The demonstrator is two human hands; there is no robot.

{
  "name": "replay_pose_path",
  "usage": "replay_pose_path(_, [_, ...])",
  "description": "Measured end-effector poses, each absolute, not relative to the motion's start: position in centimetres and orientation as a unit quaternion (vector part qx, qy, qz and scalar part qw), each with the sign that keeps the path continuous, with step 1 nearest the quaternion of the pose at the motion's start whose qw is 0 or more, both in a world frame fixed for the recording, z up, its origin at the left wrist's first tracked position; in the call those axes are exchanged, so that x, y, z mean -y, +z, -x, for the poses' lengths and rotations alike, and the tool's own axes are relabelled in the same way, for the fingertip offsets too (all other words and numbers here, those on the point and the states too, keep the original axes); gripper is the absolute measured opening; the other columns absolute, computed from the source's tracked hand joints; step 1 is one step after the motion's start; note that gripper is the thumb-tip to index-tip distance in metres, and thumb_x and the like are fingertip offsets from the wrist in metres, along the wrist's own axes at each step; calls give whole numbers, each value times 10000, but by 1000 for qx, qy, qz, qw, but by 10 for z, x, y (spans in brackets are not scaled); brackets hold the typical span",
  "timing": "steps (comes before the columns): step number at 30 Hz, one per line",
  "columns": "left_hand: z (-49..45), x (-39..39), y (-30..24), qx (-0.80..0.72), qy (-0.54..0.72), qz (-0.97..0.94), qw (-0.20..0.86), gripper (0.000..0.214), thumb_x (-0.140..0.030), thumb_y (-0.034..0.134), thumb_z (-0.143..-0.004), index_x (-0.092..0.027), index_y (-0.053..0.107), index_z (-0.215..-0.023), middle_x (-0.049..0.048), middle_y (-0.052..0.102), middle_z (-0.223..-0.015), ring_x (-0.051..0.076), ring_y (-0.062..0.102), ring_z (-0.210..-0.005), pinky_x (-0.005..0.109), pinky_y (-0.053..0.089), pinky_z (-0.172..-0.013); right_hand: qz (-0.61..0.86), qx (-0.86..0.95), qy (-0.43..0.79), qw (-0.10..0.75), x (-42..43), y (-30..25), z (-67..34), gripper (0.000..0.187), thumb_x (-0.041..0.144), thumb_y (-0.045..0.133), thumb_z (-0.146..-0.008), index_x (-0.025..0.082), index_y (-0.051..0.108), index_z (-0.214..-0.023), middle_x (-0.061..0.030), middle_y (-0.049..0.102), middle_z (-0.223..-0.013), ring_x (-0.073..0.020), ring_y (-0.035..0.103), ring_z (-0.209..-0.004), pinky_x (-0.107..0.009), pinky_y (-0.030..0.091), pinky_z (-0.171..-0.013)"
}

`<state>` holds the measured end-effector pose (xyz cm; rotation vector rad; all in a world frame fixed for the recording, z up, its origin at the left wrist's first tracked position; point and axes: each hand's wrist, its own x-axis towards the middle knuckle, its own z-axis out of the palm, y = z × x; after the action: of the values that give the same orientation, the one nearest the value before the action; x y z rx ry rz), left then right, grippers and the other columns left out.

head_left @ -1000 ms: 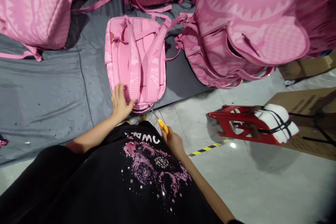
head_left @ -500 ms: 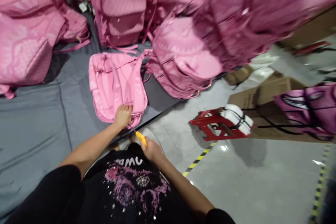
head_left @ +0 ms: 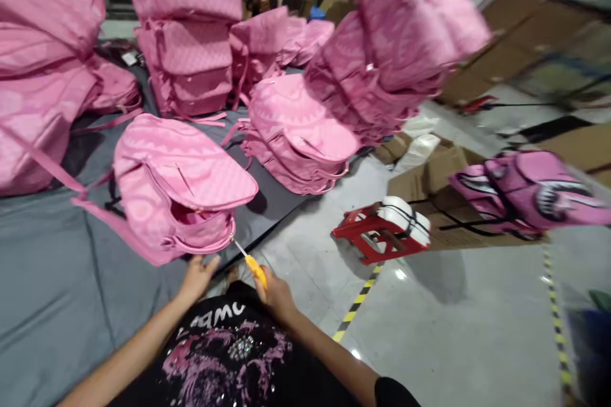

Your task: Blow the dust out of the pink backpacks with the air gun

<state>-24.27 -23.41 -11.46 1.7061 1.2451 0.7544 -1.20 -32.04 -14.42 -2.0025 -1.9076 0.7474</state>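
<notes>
Pink backpack point(head_left: 176, 184) above hands, left hand point(head_left: 198, 276) gripping its edge, right hand point(head_left: 277, 296) clenching yellow-handled tool point(head_left: 255, 270) — tip at backpack

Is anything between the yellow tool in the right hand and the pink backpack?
Nothing visible does. The yellow tool in the right hand points its thin tip at the lower edge of the pink backpack; the left hand sits beside, not between.

1. The left hand point(head_left: 198, 276) reaches forward with its back to the camera, thumb spread wide. Blur seems to hide how far the fingers bend.
2. The right hand point(head_left: 277, 292) is curled closed, knuckles up.
3. The left forearm point(head_left: 128, 356) and right forearm point(head_left: 324, 356) are bare and angle inward.
</notes>
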Motion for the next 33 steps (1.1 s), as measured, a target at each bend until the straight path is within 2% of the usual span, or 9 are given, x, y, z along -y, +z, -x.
replay_pose_path(2, [252, 266, -120, -511, 253, -694, 440, 417, -561, 527, -884, -277, 776, -1060, 138, 764, -1069, 336, 727, -978, 498, 584, -862, 710, 644, 278, 65, 317, -154, 7, 323, 359, 416, -1015, 190, 592, -1227, -86, 758, -979, -236, 731, -876, -270, 462, -705])
replay_pose_path(4, [258, 276, -113, -526, 240, -729, 366, 442, -538, 577, -891, -280, 722, -1219, 127, 689, -1287, 334, 644, -1201, 511, 503, -1046, 709, 645, 285, 15, 310, -165, 6, 304, 352, 403, -1028, 202, 591, -1212, -75, 759, -960, -227, 728, -876, -261, 431, -682])
replay_pose_path(7, [267, 248, -102, -554, 163, -806, 127, 831, -462, 753, -793, -233, 430, -1523, 162, 290, -1631, 397, 220, -1523, 608, 217, -1223, 694, 659, 291, -4, 305, -178, 5, 322, 356, 373, -1035, 190, 577, -1221, -84, 754, -943, -231, 722, -866, -265, 408, -663])
replay_pose_path(9, [270, 216, -102, -562, 79, -823, 40, 924, -412, 788, -766, -199, 359, -1557, 191, 215, -1649, 422, 173, -1528, 617, 227, -1208, 685, 664, 298, 10, 312, -183, -3, 331, 371, 370, -1024, 176, 585, -1183, -98, 748, -915, -240, 718, -831, -274, 404, -651])
replay_pose_path(15, [263, 167, -104, -570, 69, -819, 12, 460, -296, 465, -972, -183, 561, -1408, 154, 572, -1437, 292, 493, -1371, 449, 379, -1123, 642, 656, 351, 185, 341, -173, -22, 439, 509, 324, -982, 177, 573, -1125, -59, 682, -727, -237, 672, -665, -290, 431, -602])
replay_pose_path(18, [251, 163, -94, -588, 77, -805, -3, 468, -297, 519, -930, -177, 572, -1379, 165, 587, -1392, 308, 509, -1325, 452, 394, -1085, 661, 623, 353, 225, 323, -162, -6, 366, 499, 379, -960, 213, 577, -1074, -28, 642, -674, -220, 639, -610, -289, 432, -577])
replay_pose_path(23, [204, 140, -73, -600, 58, -798, -26, 723, -327, 613, -868, -202, 369, -1537, 218, 368, -1570, 409, 314, -1462, 566, 320, -1116, 663, 568, 381, 305, 265, -147, 21, 333, 525, 383, -962, 238, 552, -972, -9, 598, -644, -204, 601, -585, -297, 443, -545])
replay_pose_path(27, [198, 116, -28, -632, -1, -774, 33, 456, -162, 444, -905, -180, 603, -1332, 185, 700, -1182, 310, 667, -1100, 409, 503, -879, 609, 557, 438, 356, 248, -134, 24, 339, 537, 369, -970, 234, 503, -901, 4, 568, -623, -172, 552, -541, -292, 437, -551])
replay_pose_path(33, [248, 120, 68, -730, 86, -665, -130, 374, -186, 465, -869, -211, 702, -1158, 148, 750, -975, 327, 707, -967, 371, 493, -743, 574, 586, 417, 392, 245, -105, 34, 364, 486, 324, -992, 192, 538, -971, -15, 578, -671, -168, 550, -567, -283, 429, -576])
